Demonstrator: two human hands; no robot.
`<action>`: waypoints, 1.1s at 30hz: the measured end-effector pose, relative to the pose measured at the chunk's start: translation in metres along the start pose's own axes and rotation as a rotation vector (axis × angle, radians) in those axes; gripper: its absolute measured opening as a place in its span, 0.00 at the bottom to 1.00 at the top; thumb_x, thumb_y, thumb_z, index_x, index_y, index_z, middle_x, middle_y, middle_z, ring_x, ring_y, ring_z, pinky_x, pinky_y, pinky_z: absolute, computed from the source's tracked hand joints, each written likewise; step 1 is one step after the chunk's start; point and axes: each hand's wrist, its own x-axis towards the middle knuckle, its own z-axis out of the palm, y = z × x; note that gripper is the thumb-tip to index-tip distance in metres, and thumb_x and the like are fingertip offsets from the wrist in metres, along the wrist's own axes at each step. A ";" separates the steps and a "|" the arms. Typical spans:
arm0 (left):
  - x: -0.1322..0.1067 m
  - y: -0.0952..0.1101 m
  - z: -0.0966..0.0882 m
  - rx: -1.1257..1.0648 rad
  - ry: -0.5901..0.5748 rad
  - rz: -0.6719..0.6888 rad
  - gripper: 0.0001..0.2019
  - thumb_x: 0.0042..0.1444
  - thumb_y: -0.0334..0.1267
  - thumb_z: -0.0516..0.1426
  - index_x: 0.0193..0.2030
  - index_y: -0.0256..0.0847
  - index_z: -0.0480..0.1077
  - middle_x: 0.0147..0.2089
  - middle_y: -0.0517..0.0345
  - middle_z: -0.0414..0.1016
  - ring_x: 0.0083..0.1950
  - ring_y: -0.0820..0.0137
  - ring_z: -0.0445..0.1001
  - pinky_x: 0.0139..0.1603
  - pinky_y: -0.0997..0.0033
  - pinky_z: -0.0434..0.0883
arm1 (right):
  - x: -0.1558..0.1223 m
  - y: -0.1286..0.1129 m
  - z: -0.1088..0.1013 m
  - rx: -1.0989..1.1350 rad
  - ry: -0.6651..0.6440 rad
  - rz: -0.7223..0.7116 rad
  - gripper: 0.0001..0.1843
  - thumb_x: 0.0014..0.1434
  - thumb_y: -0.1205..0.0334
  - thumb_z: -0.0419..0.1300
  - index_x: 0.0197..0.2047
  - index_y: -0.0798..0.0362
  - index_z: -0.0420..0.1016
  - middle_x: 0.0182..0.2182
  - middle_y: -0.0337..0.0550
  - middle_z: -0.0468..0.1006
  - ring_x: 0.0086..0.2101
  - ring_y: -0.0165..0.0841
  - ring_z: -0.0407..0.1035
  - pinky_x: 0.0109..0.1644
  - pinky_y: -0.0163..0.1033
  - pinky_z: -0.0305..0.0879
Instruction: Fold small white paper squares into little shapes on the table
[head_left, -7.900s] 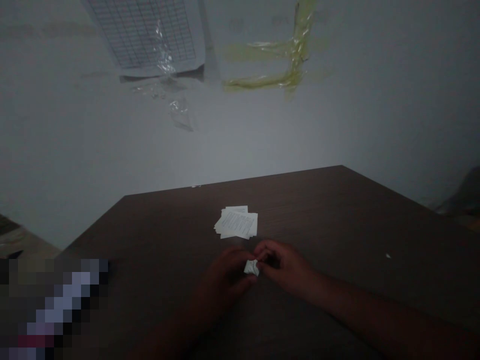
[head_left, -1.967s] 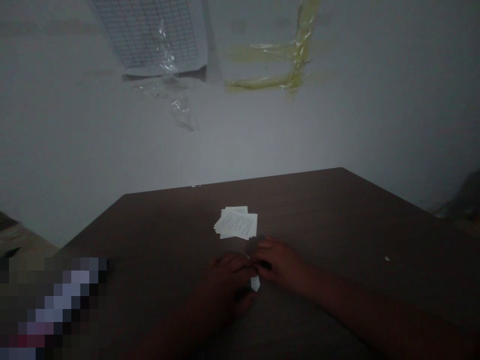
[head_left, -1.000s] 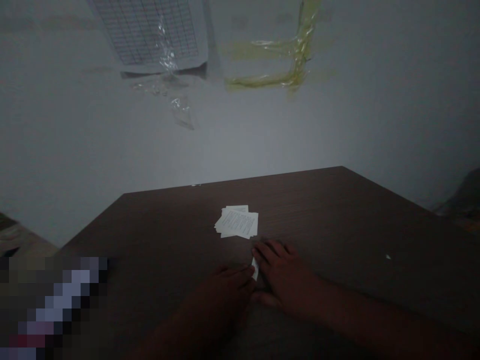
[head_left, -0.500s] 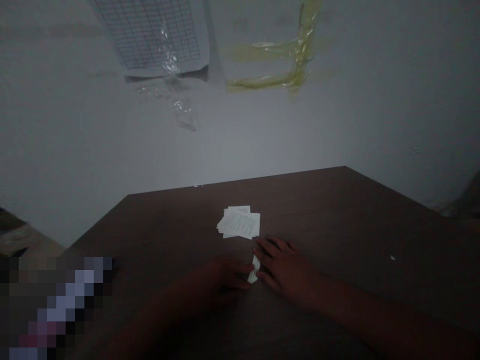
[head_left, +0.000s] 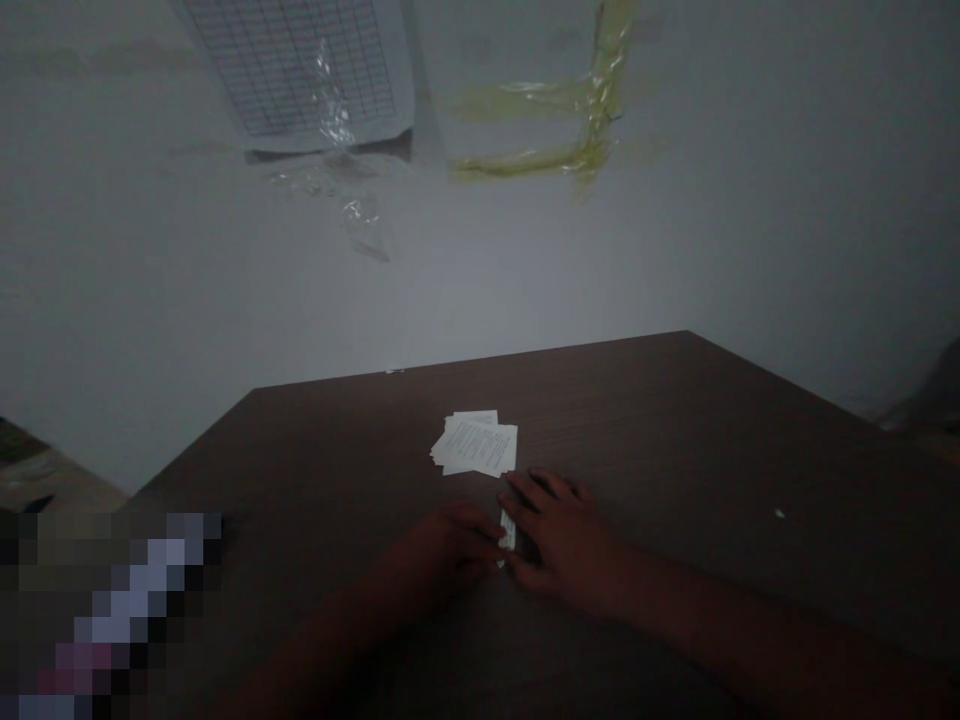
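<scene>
A small narrow slip of printed paper (head_left: 508, 530) lies on the dark brown table between my two hands, mostly covered by fingers. My left hand (head_left: 454, 543) pinches its near left side, fingers drawn together. On the other side my right hand (head_left: 559, 530) rests with fingers spread, thumb and index fingertip at the slip's edge. Just beyond the hands sits a loose, fanned stack of printed paper slips (head_left: 476, 445); neither hand grips it. Dim light makes the fingertips and the slip's folds hard to make out.
The table (head_left: 637, 420) meets a pale wall (head_left: 480, 280) at its far edge. A tiny white scrap (head_left: 780, 513) lies to the right. On the wall hang a gridded sheet (head_left: 300, 70) and yellowed tape (head_left: 525, 163). A pixelated patch covers the lower left.
My left hand's fingers have closed in on the slip, and my right thumb has come nearer to them. Less of the slip shows now. The stack stays put.
</scene>
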 end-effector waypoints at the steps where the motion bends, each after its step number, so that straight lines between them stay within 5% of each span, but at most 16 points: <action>1: 0.000 0.000 -0.002 -0.013 -0.001 -0.010 0.11 0.85 0.38 0.69 0.61 0.52 0.96 0.68 0.52 0.96 0.70 0.56 0.92 0.78 0.53 0.85 | 0.000 -0.002 0.000 0.004 0.000 0.012 0.42 0.82 0.44 0.71 0.91 0.50 0.80 0.93 0.67 0.71 0.88 0.76 0.64 0.85 0.88 0.70; 12: 0.011 0.008 0.015 0.090 0.093 -0.017 0.11 0.84 0.31 0.67 0.59 0.48 0.93 0.60 0.53 0.94 0.64 0.57 0.91 0.74 0.56 0.86 | 0.003 -0.009 -0.002 0.046 0.000 0.018 0.41 0.78 0.48 0.73 0.88 0.53 0.83 0.92 0.68 0.72 0.89 0.75 0.64 0.88 0.84 0.67; 18: 0.008 0.000 0.022 0.101 0.144 0.041 0.12 0.84 0.31 0.67 0.58 0.50 0.94 0.70 0.51 0.94 0.75 0.53 0.89 0.84 0.50 0.82 | 0.002 -0.006 -0.001 0.032 -0.009 0.004 0.41 0.78 0.51 0.74 0.89 0.49 0.82 0.92 0.65 0.72 0.90 0.73 0.64 0.91 0.85 0.63; 33: 0.002 0.025 -0.008 0.117 0.023 0.026 0.30 0.68 0.19 0.65 0.66 0.55 0.94 0.69 0.58 0.96 0.76 0.57 0.89 0.90 0.48 0.76 | 0.002 -0.021 0.000 0.040 -0.008 0.092 0.45 0.74 0.52 0.77 0.90 0.47 0.82 0.93 0.63 0.71 0.91 0.78 0.61 0.92 0.90 0.58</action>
